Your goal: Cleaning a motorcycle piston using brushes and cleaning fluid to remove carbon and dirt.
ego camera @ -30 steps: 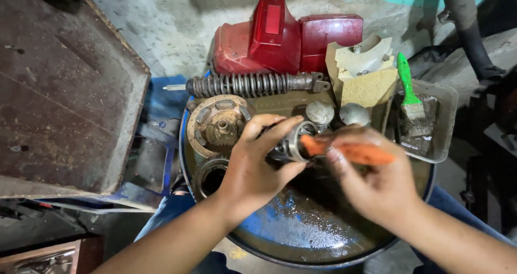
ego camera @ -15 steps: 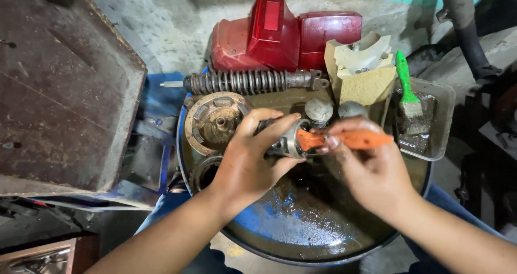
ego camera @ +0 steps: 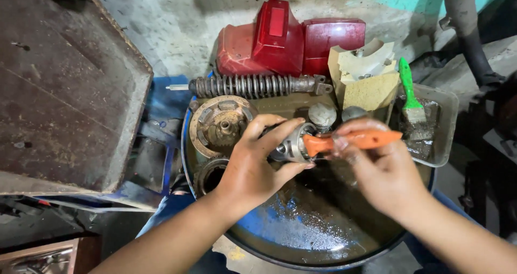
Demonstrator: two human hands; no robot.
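The left hand (ego camera: 253,169) is closed around a small round metal part (ego camera: 293,145), thumb below and fingers curled over the top, holding it above the middle of a round blue-rimmed basin (ego camera: 323,260). The right hand (ego camera: 379,171) pinches an orange-handled tool (ego camera: 353,140) between thumb and fingers; the handle lies roughly level, and its left end touches the metal part. The working tip of the tool is hidden by the part and the fingers.

The basin holds dark, wet liquid with a pale sheen toward its near edge. Both hands hover over the liquid, not in it.

Along the far-left edge of the basin lies a rusty round hub plate (ego camera: 222,124), face up. Just below it, at the left edge, sits a dark ring-shaped part (ego camera: 209,173). At the far edge, just beyond the hands, stand two grey knob-shaped pieces (ego camera: 322,114), close together.

Beyond the far edge of the basin a coil-spring shock absorber (ego camera: 253,84) lies crosswise. Behind it rest red plastic body covers (ego camera: 285,37). To their right lean pale cream-coloured panels (ego camera: 369,75).

At the far-right edge of the basin a clear shallow tray (ego camera: 444,128) holds a green-handled brush (ego camera: 409,88), bristles toward the viewer.

To the left of the basin stands a worn brown metal surface (ego camera: 64,91), well apart from the hands
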